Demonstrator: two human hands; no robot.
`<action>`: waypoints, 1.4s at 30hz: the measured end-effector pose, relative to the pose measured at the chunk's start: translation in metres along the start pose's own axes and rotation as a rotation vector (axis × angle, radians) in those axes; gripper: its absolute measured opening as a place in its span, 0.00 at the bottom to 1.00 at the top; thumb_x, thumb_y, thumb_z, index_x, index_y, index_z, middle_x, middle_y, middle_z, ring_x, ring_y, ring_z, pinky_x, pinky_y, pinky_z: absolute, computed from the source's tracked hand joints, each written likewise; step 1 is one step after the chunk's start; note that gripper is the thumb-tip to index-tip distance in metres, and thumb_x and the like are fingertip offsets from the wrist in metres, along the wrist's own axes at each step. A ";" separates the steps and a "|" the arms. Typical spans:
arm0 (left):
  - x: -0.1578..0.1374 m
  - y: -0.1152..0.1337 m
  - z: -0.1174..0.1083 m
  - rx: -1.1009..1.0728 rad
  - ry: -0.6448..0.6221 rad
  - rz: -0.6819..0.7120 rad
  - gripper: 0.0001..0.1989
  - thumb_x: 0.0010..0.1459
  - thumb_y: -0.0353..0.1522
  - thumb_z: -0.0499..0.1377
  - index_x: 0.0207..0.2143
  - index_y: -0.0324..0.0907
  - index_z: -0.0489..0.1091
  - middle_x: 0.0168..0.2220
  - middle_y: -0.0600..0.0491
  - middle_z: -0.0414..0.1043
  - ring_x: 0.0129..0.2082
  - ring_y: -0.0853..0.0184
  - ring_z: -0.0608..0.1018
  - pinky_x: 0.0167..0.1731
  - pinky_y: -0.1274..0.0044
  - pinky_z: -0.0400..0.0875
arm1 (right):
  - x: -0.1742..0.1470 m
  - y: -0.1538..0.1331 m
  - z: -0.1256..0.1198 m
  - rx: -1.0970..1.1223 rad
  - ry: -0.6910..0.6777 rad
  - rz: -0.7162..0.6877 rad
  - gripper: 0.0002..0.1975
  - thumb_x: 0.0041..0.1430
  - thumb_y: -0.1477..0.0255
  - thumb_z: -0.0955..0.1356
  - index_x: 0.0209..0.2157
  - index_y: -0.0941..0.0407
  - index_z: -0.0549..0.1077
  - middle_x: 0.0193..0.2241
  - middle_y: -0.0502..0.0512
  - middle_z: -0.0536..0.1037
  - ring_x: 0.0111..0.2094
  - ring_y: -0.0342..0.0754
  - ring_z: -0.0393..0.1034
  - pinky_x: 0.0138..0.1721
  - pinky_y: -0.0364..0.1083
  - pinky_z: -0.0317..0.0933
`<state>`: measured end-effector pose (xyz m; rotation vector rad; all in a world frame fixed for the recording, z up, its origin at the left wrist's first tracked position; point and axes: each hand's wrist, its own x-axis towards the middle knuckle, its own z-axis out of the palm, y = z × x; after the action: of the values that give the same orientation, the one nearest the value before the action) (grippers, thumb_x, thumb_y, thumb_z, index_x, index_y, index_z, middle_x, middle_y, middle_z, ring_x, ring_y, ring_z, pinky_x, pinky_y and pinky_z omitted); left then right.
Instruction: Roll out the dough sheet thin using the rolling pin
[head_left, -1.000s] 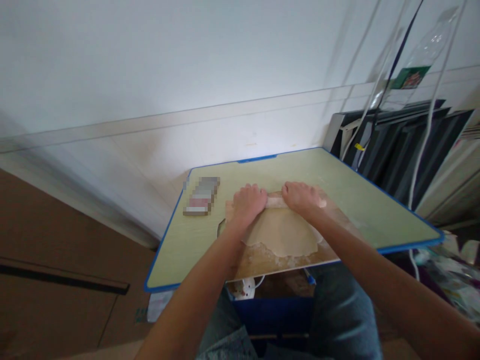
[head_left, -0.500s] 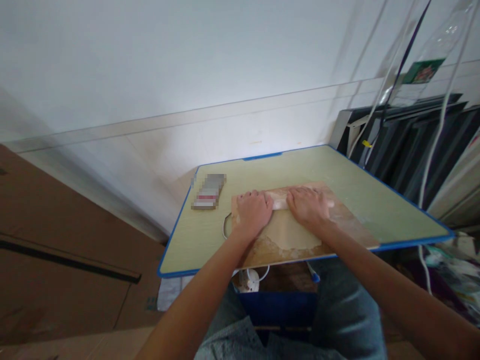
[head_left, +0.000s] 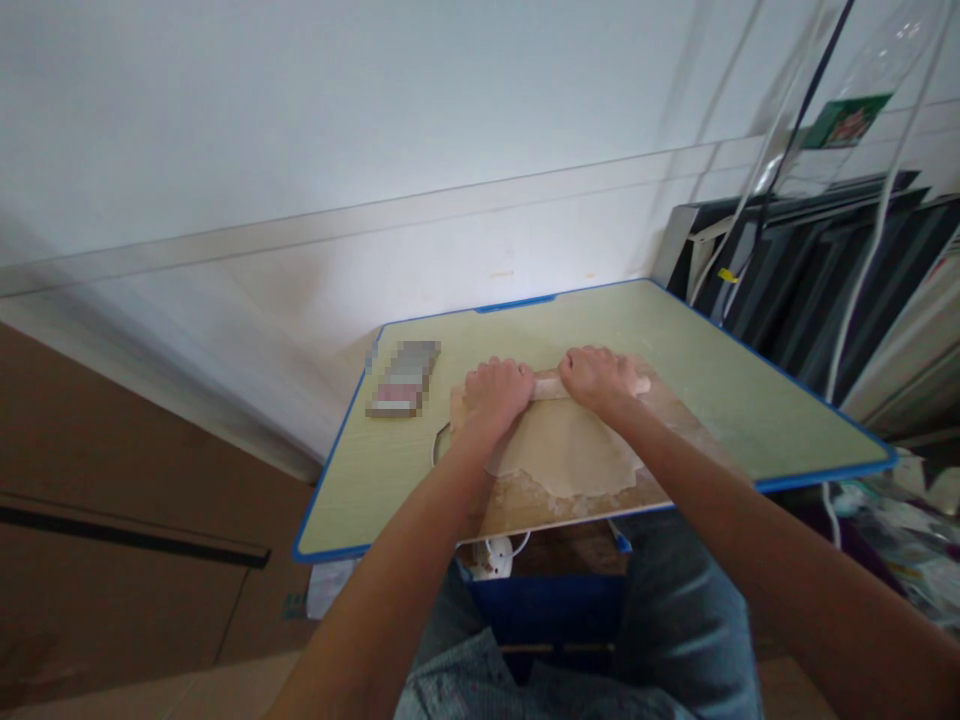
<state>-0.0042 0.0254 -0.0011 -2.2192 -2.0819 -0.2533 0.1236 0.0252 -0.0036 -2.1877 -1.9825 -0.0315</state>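
Observation:
A pale rolling pin [head_left: 550,386] lies crosswise near the far side of a wooden board [head_left: 517,505]. My left hand [head_left: 498,390] is closed over its left part, and my right hand [head_left: 598,376] grips it farther right, with the pin's right end showing past the fingers. Under and in front of the pin spreads a thin, flat sheet of dough [head_left: 574,450] with an uneven near edge. Flour marks the board around it. My forearms hide parts of the dough and board.
The board rests on a pale green table [head_left: 750,420] with a blue rim. A blurred-out rectangular object [head_left: 405,378] lies at the table's left. Dark panels [head_left: 810,270] and a plastic bottle [head_left: 847,120] stand at the right by hanging cables. A white socket unit [head_left: 493,560] shows below.
Both hands now curl more tightly round the rolling pin, knuckles raised, where the fingers lay flatter before. More of the dough sheet shows in front of the pin. The view has shifted slightly.

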 end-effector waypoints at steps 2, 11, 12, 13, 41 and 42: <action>0.005 0.000 0.001 -0.028 -0.023 -0.033 0.22 0.56 0.35 0.41 0.36 0.37 0.74 0.36 0.43 0.74 0.37 0.56 0.75 0.34 0.68 0.67 | 0.005 -0.001 0.001 0.009 -0.007 0.026 0.20 0.57 0.69 0.55 0.37 0.59 0.75 0.40 0.64 0.75 0.41 0.56 0.68 0.38 0.52 0.59; 0.024 -0.001 0.001 -0.088 -0.124 -0.110 0.22 0.55 0.37 0.43 0.38 0.38 0.73 0.39 0.41 0.73 0.39 0.57 0.75 0.35 0.71 0.67 | 0.025 -0.004 0.000 0.041 -0.097 0.079 0.23 0.57 0.65 0.55 0.36 0.62 0.76 0.36 0.67 0.76 0.40 0.56 0.70 0.42 0.53 0.56; 0.025 -0.001 0.002 -0.090 -0.126 -0.107 0.22 0.55 0.37 0.43 0.39 0.38 0.73 0.40 0.41 0.73 0.39 0.57 0.75 0.35 0.71 0.67 | 0.026 -0.004 0.000 0.046 -0.097 0.084 0.23 0.57 0.65 0.55 0.36 0.61 0.76 0.37 0.68 0.76 0.40 0.56 0.70 0.42 0.53 0.56; 0.027 -0.001 0.003 -0.094 -0.126 -0.103 0.22 0.55 0.37 0.43 0.39 0.38 0.73 0.40 0.41 0.73 0.40 0.57 0.75 0.35 0.71 0.67 | 0.028 -0.005 -0.001 0.049 -0.095 0.087 0.23 0.57 0.65 0.55 0.36 0.61 0.76 0.37 0.68 0.76 0.40 0.56 0.70 0.41 0.53 0.56; 0.051 -0.005 0.010 -0.135 -0.064 -0.082 0.17 0.54 0.32 0.46 0.37 0.36 0.72 0.37 0.40 0.73 0.38 0.58 0.76 0.33 0.73 0.68 | 0.053 -0.003 0.006 0.083 -0.144 0.077 0.22 0.57 0.62 0.56 0.39 0.62 0.74 0.39 0.69 0.75 0.40 0.56 0.70 0.37 0.49 0.62; 0.050 -0.005 0.010 -0.140 -0.069 -0.080 0.17 0.53 0.32 0.46 0.37 0.37 0.73 0.37 0.40 0.74 0.37 0.58 0.76 0.32 0.73 0.68 | 0.051 -0.003 0.006 0.081 -0.146 0.082 0.21 0.57 0.64 0.57 0.39 0.62 0.74 0.38 0.69 0.75 0.40 0.56 0.70 0.36 0.49 0.62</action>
<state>-0.0054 0.0769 -0.0021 -2.2535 -2.2577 -0.3432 0.1250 0.0768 -0.0014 -2.2751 -1.9275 0.2217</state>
